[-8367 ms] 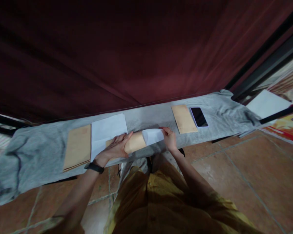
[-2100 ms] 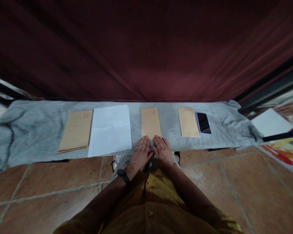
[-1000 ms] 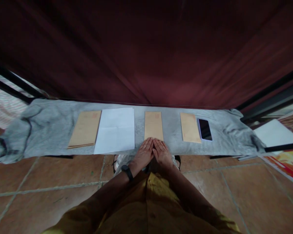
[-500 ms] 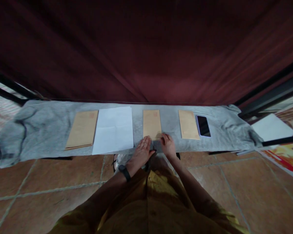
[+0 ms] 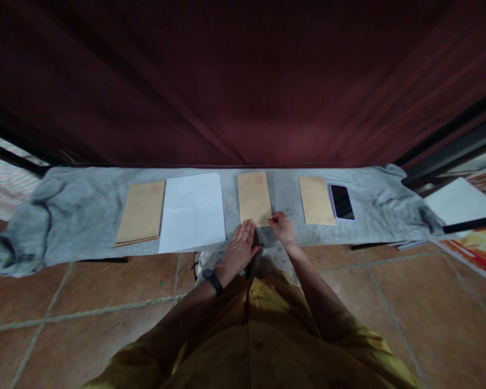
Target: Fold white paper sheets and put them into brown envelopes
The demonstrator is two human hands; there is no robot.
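Observation:
A brown paper envelope (image 5: 254, 194) lies upright in front of me on the grey cloth, with a small reddish print near its top right. My left hand (image 5: 241, 244) is laid flat, fingers stretched over the envelope's lower left edge. At its lower right corner, my right hand (image 5: 282, 227) has its fingers curled in a pinch on the paper's edge. Part of the envelope's bottom edge is hidden by my left fingers.
White paper sheets (image 5: 192, 213) and a stack of brown envelopes (image 5: 141, 212) lie to the left. On the right are another brown envelope (image 5: 317, 201) and a phone (image 5: 342, 202). A dark red curtain (image 5: 243, 108) hangs behind the cloth-covered surface (image 5: 89, 205).
The view has shifted slightly. My right hand sits a little higher and further right at the envelope's corner; my left hand stays on the lower edge.

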